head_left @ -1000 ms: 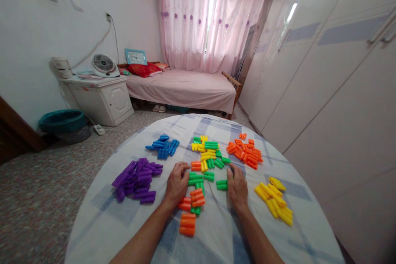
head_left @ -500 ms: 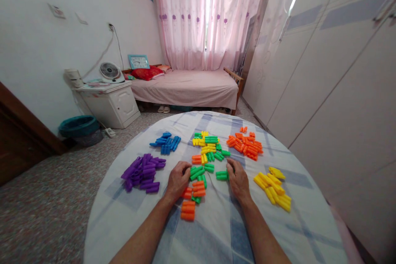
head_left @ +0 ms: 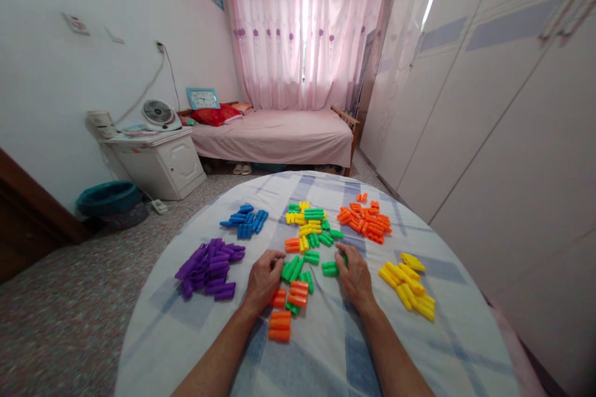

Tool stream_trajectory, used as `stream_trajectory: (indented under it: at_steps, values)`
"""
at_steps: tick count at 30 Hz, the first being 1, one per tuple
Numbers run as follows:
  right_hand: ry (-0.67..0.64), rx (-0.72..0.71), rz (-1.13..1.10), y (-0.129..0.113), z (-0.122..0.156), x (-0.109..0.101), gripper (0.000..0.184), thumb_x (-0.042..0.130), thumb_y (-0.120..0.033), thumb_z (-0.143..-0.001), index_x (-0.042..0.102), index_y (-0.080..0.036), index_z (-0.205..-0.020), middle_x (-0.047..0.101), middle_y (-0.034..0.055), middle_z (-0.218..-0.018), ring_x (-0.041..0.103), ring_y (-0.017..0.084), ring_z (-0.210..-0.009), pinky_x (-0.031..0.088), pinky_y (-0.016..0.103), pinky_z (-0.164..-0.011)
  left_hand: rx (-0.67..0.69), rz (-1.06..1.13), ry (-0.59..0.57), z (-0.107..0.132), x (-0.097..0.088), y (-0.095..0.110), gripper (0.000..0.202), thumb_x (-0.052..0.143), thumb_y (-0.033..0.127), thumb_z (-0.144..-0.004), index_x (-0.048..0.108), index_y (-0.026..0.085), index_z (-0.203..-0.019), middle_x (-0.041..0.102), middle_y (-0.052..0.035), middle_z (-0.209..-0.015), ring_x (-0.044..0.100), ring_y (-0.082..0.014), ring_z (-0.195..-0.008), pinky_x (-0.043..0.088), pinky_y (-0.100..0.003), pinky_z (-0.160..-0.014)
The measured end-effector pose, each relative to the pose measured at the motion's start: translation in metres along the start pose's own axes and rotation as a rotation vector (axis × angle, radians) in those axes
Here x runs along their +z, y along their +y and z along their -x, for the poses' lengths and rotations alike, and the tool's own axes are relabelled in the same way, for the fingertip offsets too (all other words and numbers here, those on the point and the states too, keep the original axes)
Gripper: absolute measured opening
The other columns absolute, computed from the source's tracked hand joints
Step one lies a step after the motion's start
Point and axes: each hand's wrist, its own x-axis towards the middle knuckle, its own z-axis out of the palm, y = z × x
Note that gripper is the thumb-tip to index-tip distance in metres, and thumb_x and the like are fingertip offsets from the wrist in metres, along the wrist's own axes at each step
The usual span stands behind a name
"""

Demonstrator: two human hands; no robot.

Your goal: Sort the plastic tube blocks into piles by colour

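Observation:
A round table (head_left: pixel 321 353) under a pale checked cloth carries plastic tube blocks. My left hand (head_left: pixel 263 280) rests knuckles-up with curled fingers on green blocks (head_left: pixel 294 269) in the mixed middle pile (head_left: pixel 310 229). My right hand (head_left: pixel 354 278) lies palm-down, its fingertips curled against a green pair (head_left: pixel 330 269). Orange blocks (head_left: pixel 280 326) lie between my wrists. Sorted heaps surround them: purple (head_left: pixel 208 268) at left, blue (head_left: pixel 246 221) behind it, orange (head_left: pixel 365 222) at back right, yellow (head_left: pixel 408 285) at right.
A bed (head_left: pixel 274 135) with pink cover stands under the curtained window. A white cabinet (head_left: pixel 153 161) with a fan is at left, a teal bin (head_left: pixel 108 201) beside it. White wardrobe doors (head_left: pixel 488 111) line the right wall.
Both hands have drawn a little closer together over the green blocks at the near side of the mixed pile. The camera view has shifted slightly.

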Motion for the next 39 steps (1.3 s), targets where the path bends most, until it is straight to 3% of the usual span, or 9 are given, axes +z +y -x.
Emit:
stream_trajectory:
  at_steps: [32,39]
  values:
    - [0.001,-0.003,0.024,0.000,0.000,0.000,0.032,0.041,-0.029,-0.083,0.061,-0.019,-0.106,0.063,0.0075,-0.106,0.055,0.021,-0.103,0.040,0.037,-0.091,0.005,-0.064,-0.034,0.002,-0.002,0.007,0.024,0.044,0.021,-0.080,0.067,0.019,-0.089,0.068,-0.0024,-0.088,0.062,-0.0153,-0.081,0.045,-0.027,-0.075]
    - [0.045,-0.079,0.108,-0.021,0.001,0.002,0.031,0.045,-0.031,-0.083,0.059,-0.018,-0.108,0.062,0.0084,-0.109,0.052,0.022,-0.105,0.038,0.037,-0.090,0.005,-0.067,-0.020,0.001,0.000,0.006,0.023,0.045,0.019,-0.079,0.066,0.019,-0.089,0.067,-0.0028,-0.088,0.061,-0.0153,-0.081,0.045,-0.027,-0.075]
